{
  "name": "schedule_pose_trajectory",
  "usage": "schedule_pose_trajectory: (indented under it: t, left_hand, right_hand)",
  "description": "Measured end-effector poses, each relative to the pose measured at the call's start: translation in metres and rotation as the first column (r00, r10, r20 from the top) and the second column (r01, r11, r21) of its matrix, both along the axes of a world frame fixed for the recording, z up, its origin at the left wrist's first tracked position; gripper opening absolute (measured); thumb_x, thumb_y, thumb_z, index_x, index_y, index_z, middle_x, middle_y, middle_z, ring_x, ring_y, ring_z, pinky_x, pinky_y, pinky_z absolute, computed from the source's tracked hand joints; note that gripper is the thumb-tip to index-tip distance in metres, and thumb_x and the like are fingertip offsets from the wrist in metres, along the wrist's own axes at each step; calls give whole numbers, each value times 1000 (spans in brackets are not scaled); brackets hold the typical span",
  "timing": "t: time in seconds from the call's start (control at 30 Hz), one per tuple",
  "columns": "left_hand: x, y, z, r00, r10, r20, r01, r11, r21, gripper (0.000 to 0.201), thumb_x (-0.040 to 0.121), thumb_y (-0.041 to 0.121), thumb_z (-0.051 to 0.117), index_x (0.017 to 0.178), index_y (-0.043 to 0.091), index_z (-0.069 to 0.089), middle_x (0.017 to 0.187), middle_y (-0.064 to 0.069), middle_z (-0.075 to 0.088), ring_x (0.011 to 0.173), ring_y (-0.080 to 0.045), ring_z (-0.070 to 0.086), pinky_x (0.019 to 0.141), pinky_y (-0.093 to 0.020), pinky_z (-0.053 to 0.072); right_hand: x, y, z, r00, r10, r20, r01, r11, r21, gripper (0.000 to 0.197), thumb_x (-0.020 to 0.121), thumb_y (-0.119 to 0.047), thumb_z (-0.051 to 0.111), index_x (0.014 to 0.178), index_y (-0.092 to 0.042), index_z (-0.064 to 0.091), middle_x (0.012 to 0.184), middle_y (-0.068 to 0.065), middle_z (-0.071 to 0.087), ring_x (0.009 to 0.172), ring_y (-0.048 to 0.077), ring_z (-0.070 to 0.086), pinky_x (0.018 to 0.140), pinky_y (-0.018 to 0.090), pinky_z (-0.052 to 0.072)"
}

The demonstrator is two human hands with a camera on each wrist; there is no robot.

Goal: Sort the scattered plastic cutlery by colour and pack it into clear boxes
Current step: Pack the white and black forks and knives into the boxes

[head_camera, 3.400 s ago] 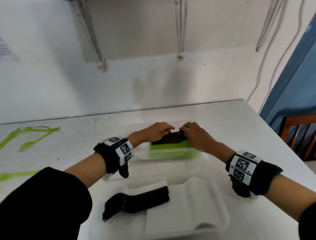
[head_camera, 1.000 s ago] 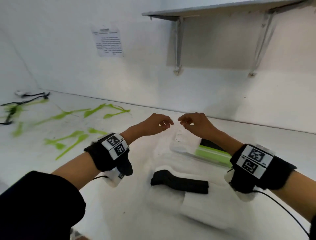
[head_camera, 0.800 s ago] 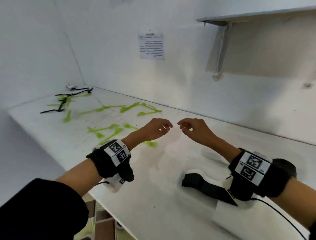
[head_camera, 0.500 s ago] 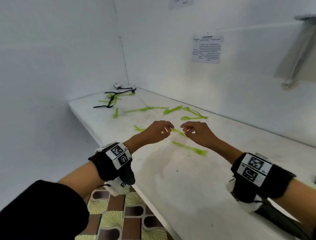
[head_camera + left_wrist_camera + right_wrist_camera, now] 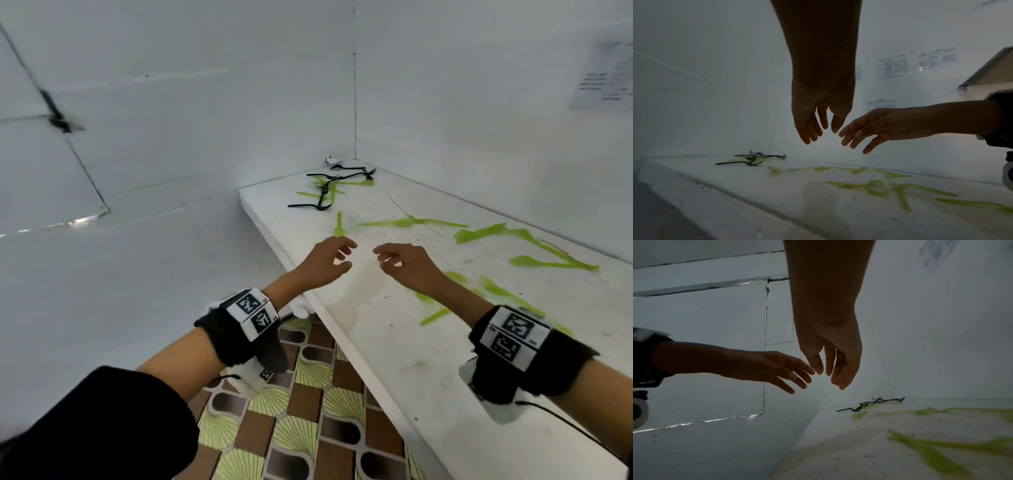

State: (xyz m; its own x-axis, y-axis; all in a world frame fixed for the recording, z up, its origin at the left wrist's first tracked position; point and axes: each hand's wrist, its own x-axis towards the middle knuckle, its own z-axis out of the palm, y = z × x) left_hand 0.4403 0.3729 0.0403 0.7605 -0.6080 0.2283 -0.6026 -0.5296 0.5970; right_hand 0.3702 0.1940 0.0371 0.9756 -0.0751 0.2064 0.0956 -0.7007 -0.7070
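Note:
Several green plastic pieces of cutlery (image 5: 411, 222) (image 5: 869, 185) (image 5: 920, 443) lie scattered over the white counter (image 5: 394, 342). A small tangle of black cutlery (image 5: 323, 192) (image 5: 750, 162) (image 5: 865, 405) lies in the far corner, mixed with a few green pieces. My left hand (image 5: 329, 260) (image 5: 818, 129) and right hand (image 5: 400, 263) (image 5: 830, 374) hover side by side above the counter's near-left part. Both have relaxed, spread fingers and hold nothing. The clear boxes are out of view.
The counter ends at a left edge (image 5: 274, 246), beyond which a patterned tile floor (image 5: 298, 411) shows. White walls meet in the corner behind the black cutlery. A paper sheet (image 5: 606, 58) hangs on the right wall.
The view has swung left, away from the clear boxes with green and black cutlery, to the scattered cutlery at the counter's far end. Both hands moved along, fingers loosening from a curl.

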Motion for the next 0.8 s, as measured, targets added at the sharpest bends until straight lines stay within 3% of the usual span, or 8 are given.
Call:
schedule_pose_trajectory:
  t: [0.1, 0.2, 0.27, 0.33, 0.53, 0.7, 0.8]
  left_hand:
    - [23, 23, -11, 998, 48, -35, -48, 999, 6, 35, 88, 4, 58, 123, 5, 53, 117, -15, 57, 103, -24, 56, 86, -22, 42]
    - [52, 43, -24, 994, 87, -63, -86, 996, 7, 34, 89, 5, 57, 122, 5, 54, 116, -14, 57, 103, -23, 56, 86, -23, 42]
    - [76, 54, -31, 992, 101, -77, -100, 995, 16, 33, 89, 5, 56, 122, 6, 54, 116, -14, 58, 98, -17, 54, 83, -19, 41]
    - [103, 61, -36, 991, 106, -79, -106, 994, 13, 32, 89, 5, 56, 121, 6, 54, 115, -13, 59, 96, -14, 53, 82, -17, 40]
    - [200, 63, -31, 997, 54, -57, -52, 998, 37, 29, 89, 2, 55, 118, 1, 55, 111, -16, 60, 92, -16, 54, 71, 0, 38]
    - [276, 47, -18, 999, -11, -34, 11, 1000, 2, 28, 87, -4, 54, 115, -3, 57, 101, -7, 57, 87, -16, 52, 71, -1, 39]
    - [312, 43, -19, 999, -47, -1, 47, 999, -4, 28, 87, -3, 55, 115, -2, 58, 107, -13, 60, 89, -19, 56, 72, -1, 39]
  right_hand:
    - [38, 19, -10, 999, 45, -23, -45, 999, 1, 31, 85, 0, 58, 115, -6, 63, 109, 14, 65, 98, 27, 61, 75, 12, 37]
    - [77, 30, -18, 995, 82, -48, -83, 997, -9, 31, 85, 0, 59, 116, -6, 62, 110, 15, 65, 98, 27, 61, 68, 6, 36]
    - [105, 33, -20, 994, 94, -58, -95, 995, -12, 31, 86, 0, 59, 116, -6, 62, 110, 16, 64, 98, 28, 61, 67, 2, 37]
    - [133, 34, -20, 993, 99, -70, -101, 995, -16, 30, 86, -1, 58, 116, -6, 62, 110, 15, 64, 99, 27, 61, 66, 9, 38]
    - [224, 28, -17, 996, 33, -77, -33, 999, -2, 30, 87, -3, 56, 116, -9, 62, 111, 13, 63, 92, 17, 55, 60, 9, 42]
    - [290, 23, -19, 993, -22, -119, 22, 1000, -5, 29, 87, -2, 53, 112, -8, 64, 97, 4, 62, 95, 19, 57, 59, 4, 39]
    - [321, 24, -19, 988, -69, -140, 64, 997, -45, 29, 87, -3, 51, 111, -7, 65, 109, 7, 64, 91, 13, 53, 62, -2, 35]
